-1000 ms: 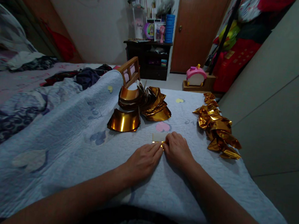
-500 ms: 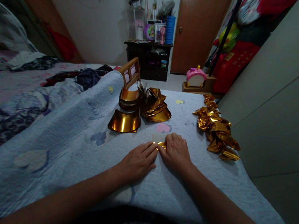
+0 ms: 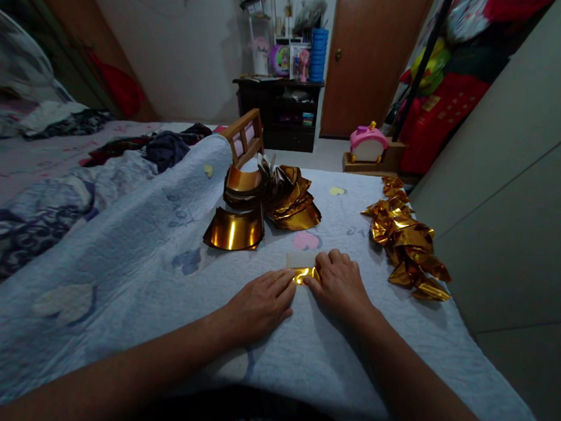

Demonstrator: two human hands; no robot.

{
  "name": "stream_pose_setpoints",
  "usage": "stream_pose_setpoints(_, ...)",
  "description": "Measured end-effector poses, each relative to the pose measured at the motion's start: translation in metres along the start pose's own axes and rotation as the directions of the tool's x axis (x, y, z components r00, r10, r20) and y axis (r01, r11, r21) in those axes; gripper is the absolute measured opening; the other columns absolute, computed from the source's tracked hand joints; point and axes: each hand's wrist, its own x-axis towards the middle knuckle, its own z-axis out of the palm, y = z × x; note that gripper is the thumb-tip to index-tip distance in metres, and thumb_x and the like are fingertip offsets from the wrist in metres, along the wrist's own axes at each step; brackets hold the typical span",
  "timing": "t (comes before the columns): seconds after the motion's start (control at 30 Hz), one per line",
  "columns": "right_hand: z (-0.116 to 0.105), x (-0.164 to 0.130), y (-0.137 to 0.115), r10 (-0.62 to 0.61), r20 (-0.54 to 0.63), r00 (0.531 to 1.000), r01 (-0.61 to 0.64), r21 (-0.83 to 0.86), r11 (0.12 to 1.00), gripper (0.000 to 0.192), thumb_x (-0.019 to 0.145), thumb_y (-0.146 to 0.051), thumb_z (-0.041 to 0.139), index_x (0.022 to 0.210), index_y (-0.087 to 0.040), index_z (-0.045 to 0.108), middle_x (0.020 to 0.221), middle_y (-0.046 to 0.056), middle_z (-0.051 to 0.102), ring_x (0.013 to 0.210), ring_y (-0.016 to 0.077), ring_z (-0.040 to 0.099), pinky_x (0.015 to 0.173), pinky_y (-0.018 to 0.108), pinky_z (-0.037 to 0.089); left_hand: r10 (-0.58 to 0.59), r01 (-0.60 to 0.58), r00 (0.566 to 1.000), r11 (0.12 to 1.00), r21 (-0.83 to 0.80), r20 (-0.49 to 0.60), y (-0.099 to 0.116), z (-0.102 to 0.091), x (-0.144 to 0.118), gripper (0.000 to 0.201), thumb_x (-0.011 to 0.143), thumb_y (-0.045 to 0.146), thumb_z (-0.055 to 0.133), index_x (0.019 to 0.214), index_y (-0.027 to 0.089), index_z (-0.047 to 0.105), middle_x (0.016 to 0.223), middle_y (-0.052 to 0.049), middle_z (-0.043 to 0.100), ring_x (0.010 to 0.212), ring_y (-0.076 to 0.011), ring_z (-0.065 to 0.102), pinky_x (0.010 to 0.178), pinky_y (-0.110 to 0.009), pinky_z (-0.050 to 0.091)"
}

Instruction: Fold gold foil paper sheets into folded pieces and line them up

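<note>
Hands flat on quilt [image 3: 159, 252]: left hand [image 3: 257, 303] and right hand [image 3: 340, 284], fingers together, pressing gold sheet [image 3: 303, 275]. Folded pile [image 3: 408, 244] right; unfolded stack [image 3: 261, 202] waiting.

The 2 forearms are bare to the frame's edge, with no sleeves, and both hands [image 3: 297, 297] are ungloved.

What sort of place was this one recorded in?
Most likely a home bedroom: a bed covered by a pale quilt, rumpled bedding and clothes beside it, a cluttered dark shelf unit and a wooden door behind.
</note>
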Motion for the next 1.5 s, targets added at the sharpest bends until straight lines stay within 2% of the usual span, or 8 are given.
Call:
stream_pose_setpoints(0.3, -0.004, 0.001, 0.039, 0.051, 0.044, 0.998, -0.053, 0.033, 0.998, 0.037, 0.085, -0.047, 0.069, 0.109, -0.021, 0.058, 0.108, 0.012, 0.059, 0.098, 0.0310, 0.054, 0.075, 0.037, 0.035, 0.015, -0.015, 1.000, 1.000, -0.010, 0.003, -0.001, -0.003, 0.000, 0.042, 0.093, 0.026, 0.061, 0.131, 0.010, 0.050, 0.142, -0.022, 0.055, 0.132, -0.0335, 0.054, 0.108, -0.048, 0.050)
stream_pose_setpoints(0.47, -0.006, 0.003, 0.051, 0.073, 0.102, 0.992, -0.079, 0.053, 0.995, 0.038, 0.083, -0.043, 0.071, 0.110, -0.021, 0.057, 0.110, 0.013, 0.059, 0.101, 0.0318, 0.055, 0.077, 0.038, 0.037, 0.020, -0.020, 1.000, 1.000, 0.013, 0.016, -0.002, -0.002, 0.000, 0.041, 0.095, 0.028, 0.057, 0.132, 0.011, 0.049, 0.144, -0.021, 0.054, 0.134, -0.0336, 0.053, 0.109, -0.048, 0.049)
stream_pose_setpoints(0.8, -0.004, 0.003, 0.071, -0.062, 0.039, 0.997, 0.053, 0.204, 0.978, 0.027, 0.080, -0.023, 0.065, 0.104, -0.020, 0.054, 0.104, 0.009, 0.059, 0.095, 0.0262, 0.055, 0.080, 0.037, 0.042, -0.001, 0.001, 0.999, 1.000, -0.008, 0.035, 0.001, -0.008, 0.001, 0.034, 0.096, 0.025, 0.052, 0.127, 0.011, 0.051, 0.144, -0.022, 0.054, 0.134, -0.0320, 0.053, 0.107, -0.048, 0.050)
stream_pose_setpoints(0.97, -0.018, 0.004, 0.060, -0.236, -0.032, 0.971, 0.232, 0.342, 0.911, 0.016, 0.080, -0.012, 0.057, 0.093, -0.021, 0.055, 0.102, 0.007, 0.057, 0.099, 0.0230, 0.053, 0.085, 0.034, 0.042, -0.010, 0.009, 1.000, 1.000, 0.021, 0.018, 0.001, -0.008, 0.007, 0.031, 0.094, 0.030, 0.058, 0.120, 0.012, 0.055, 0.137, -0.019, 0.059, 0.126, -0.0300, 0.058, 0.102, -0.044, 0.052)
stream_pose_setpoints(1.07, -0.018, 0.004, 0.047, -0.314, 0.017, 0.949, 0.291, 0.334, 0.897, 0.015, 0.078, -0.012, 0.060, 0.090, -0.021, 0.060, 0.099, 0.006, 0.058, 0.095, 0.0222, 0.051, 0.083, 0.033, 0.040, -0.072, 0.072, 0.997, 0.997, 0.030, 0.022, 0.003, -0.011, 0.021, 0.030, 0.093, 0.035, 0.062, 0.117, 0.017, 0.057, 0.118, -0.012, 0.067, 0.106, -0.0268, 0.064, 0.089, -0.041, 0.056)
stream_pose_setpoints(1.17, -0.014, 0.004, 0.038, -0.316, 0.050, 0.948, 0.283, 0.324, 0.903, 0.019, 0.078, -0.010, 0.060, 0.093, -0.020, 0.065, 0.103, 0.006, 0.060, 0.097, 0.0221, 0.050, 0.083, 0.033, 0.037, -0.132, 0.129, 0.990, 0.990, 0.048, 0.051, 0.006, -0.015, 0.036, 0.026, 0.090, 0.035, 0.067, 0.110, 0.020, 0.060, 0.099, -0.007, 0.067, 0.093, -0.0261, 0.063, 0.076, -0.038, 0.055)
stream_pose_setpoints(1.3, -0.014, 0.004, 0.035, -0.277, 0.024, 0.961, 0.257, 0.300, 0.919, 0.016, 0.079, -0.010, 0.060, 0.090, -0.020, 0.067, 0.101, 0.006, 0.063, 0.098, 0.0226, 0.050, 0.083, 0.034, 0.034, -0.176, 0.176, 0.984, 0.983, 0.059, -0.007, 0.007, -0.012, 0.047, 0.016, 0.089, 0.033, 0.068, 0.096, 0.019, 0.064, 0.095, -0.007, 0.065, 0.091, -0.0255, 0.061, 0.073, -0.037, 0.053)
stream_pose_setpoints(1.5, -0.016, 0.004, 0.032, -0.282, -0.024, 0.959, 0.277, 0.286, 0.917, 0.013, 0.080, -0.010, 0.059, 0.084, -0.019, 0.067, 0.096, 0.005, 0.066, 0.098, 0.0224, 0.051, 0.085, 0.035, 0.033, -0.116, 0.127, 0.986, 0.988, 0.091, -0.122, 0.001, 0.004, 0.046, 0.009, 0.095, 0.019, 0.058, 0.091, 0.017, 0.066, 0.084, -0.005, 0.066, 0.080, -0.0203, 0.061, 0.071, -0.033, 0.052)
